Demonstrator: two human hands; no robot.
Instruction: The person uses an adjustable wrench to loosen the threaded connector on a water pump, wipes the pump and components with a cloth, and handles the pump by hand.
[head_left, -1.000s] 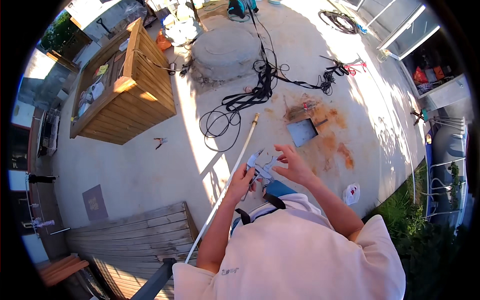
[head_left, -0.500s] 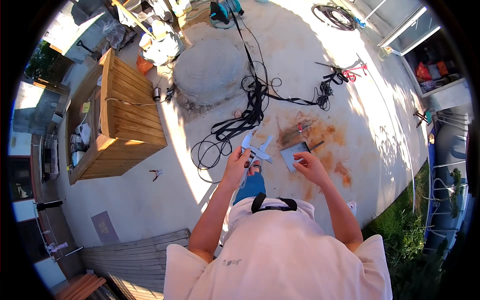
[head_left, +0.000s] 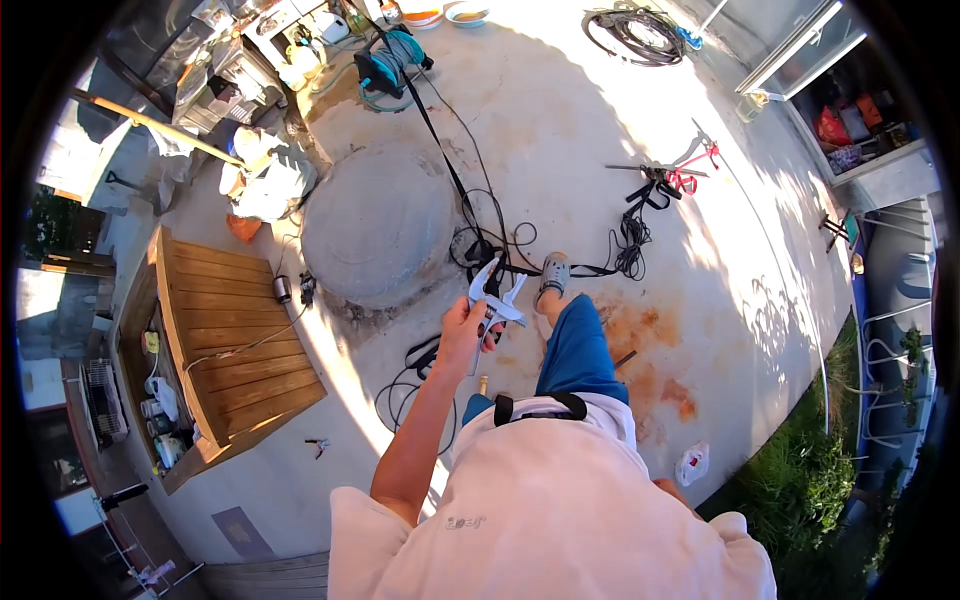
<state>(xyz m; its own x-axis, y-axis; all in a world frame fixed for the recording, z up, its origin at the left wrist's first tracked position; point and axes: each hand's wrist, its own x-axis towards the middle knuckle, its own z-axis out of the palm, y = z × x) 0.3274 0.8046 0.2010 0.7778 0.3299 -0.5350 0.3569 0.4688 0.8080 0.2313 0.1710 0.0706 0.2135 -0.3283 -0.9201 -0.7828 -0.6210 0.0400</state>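
- Concrete ground (head_left: 540, 110): surrounds you, partly sunlit
- Slatted wooden box (head_left: 245, 350): to your left
- Round concrete slab (head_left: 375, 225): ahead, right of the box
- Black cord (head_left: 633, 240): one tangle on the ground, right of your grey shoe (head_left: 555, 268)
- Silver metal tool (head_left: 495, 304): in front of you, held above the ground
- Your left hand (head_left: 463, 328): wrapped around the tool's lower part
- Your right hand: out of view, cannot tell its state

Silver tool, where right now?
Head view, near centre: the silver tool is in the left hand, with the round concrete slab to its upper left and the gray shoe to its upper right.
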